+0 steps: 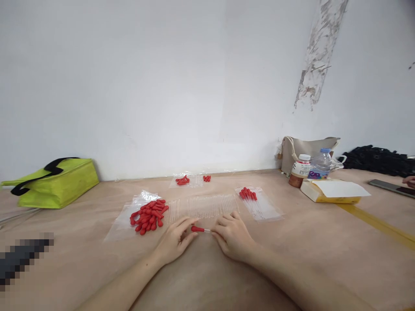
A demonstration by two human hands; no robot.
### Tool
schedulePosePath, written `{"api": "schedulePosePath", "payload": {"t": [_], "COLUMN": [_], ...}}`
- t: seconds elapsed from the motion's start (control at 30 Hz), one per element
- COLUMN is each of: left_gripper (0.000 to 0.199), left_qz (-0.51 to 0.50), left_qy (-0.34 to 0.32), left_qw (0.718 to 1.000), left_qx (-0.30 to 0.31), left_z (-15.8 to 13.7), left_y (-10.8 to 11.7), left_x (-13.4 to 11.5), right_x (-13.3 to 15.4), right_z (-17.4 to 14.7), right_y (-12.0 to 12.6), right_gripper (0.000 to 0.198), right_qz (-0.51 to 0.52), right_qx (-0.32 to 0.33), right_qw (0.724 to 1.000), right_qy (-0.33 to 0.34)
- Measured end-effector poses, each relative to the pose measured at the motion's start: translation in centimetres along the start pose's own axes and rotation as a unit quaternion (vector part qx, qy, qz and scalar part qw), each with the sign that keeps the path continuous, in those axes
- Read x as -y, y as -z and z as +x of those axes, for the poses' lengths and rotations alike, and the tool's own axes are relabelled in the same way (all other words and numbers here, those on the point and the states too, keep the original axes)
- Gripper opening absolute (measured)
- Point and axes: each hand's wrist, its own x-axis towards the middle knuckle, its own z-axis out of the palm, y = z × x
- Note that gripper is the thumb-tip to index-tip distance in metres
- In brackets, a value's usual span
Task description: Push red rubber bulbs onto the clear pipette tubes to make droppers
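Note:
Between my hands lies a dropper: a red rubber bulb (198, 229) at its left end, a clear glass tube (207, 231) at its right. My left hand (175, 238) is closed, its thumb and fingertips around the rounded end of the bulb. The tube is pinched in my right hand (234, 237), which hides most of its length. Left of my hands is a pile of red rubber bulbs (149, 217) on a clear plastic bag (120, 220). Just beyond my hands, several clear glass tubes (207, 206) lie in a row.
Several droppers with red bulbs (249, 196) rest on a clear bag (267, 207) at right. Near the wall is another bag with red bulbs (183, 180). A green bag (61, 183) stands left; bottles (300, 170), a tissue pack (330, 191) and someone's hand (410, 181) are right.

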Motion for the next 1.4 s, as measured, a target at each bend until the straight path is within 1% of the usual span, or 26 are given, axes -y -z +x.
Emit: {"api": "schedulePosePath", "payload": {"t": [0.03,0.1,0.17,0.23,0.3,0.37,0.47,0.57,0.67,0.9,1.07,1.3,1.4], "left_gripper": [0.032,0.034,0.031,0.028,0.025,0.023,0.021,0.020,0.020,0.019,0.019,0.019,0.020], "left_qz": [0.002,0.009,0.017,0.017,0.010,0.002,0.001,0.010,0.011,0.015,0.013,0.017,0.017], "left_qy": [0.022,0.053,0.060,0.060,0.062,0.062,0.058,0.052,0.052,0.055,0.059,0.061,0.063], "left_qw": [1.000,0.999,0.998,0.998,0.998,0.997,0.997,0.997,0.997,0.997,0.996,0.996,0.996], "left_qx": [-0.005,-0.006,0.004,0.022,0.033,0.034,0.041,0.057,0.058,0.059,0.059,0.064,0.060], "left_z": [-0.1,-0.3,-0.3,-0.2,-0.1,0.0,0.0,-0.1,-0.2,-0.3,-0.2,-0.2,-0.2], "left_y": [0.0,-0.1,-0.1,-0.2,-0.2,-0.2,-0.1,0.1,0.2,0.3,0.3,0.3,0.2], "left_x": [0.2,0.4,0.4,0.4,0.4,0.4,0.4,0.7,0.8,0.8,0.7,0.7,0.7], "right_x": [-0.6,-2.3,-4.6,-6.9,-8.9,-10.2,-10.8,-10.5,-10.2,-10.2,-10.4,-10.3,-10.1], "right_z": [0.0,0.2,0.3,0.4,0.4,0.4,0.7,1.2,1.8,2.0,2.0,2.0,2.2], "right_y": [0.1,0.2,0.6,1.0,1.3,1.3,0.9,0.2,-0.3,-1.2,-1.7,-1.6,-1.6], "right_gripper": [0.020,0.021,0.023,0.024,0.025,0.023,0.022,0.020,0.025,0.033,0.035,0.033,0.033], "right_qz": [-0.003,-0.003,-0.007,-0.017,-0.034,-0.059,-0.101,-0.117,-0.125,-0.151,-0.128,-0.103,-0.101], "right_qx": [-0.009,-0.037,-0.064,-0.070,-0.061,-0.048,-0.036,-0.020,-0.003,-0.004,-0.005,-0.014,-0.001], "right_qw": [1.000,0.993,0.972,0.946,0.923,0.909,0.908,0.909,0.907,0.910,0.911,0.913,0.913], "right_qy": [-0.028,-0.116,-0.227,-0.315,-0.379,-0.411,-0.405,-0.399,-0.402,-0.387,-0.393,-0.394,-0.395]}}
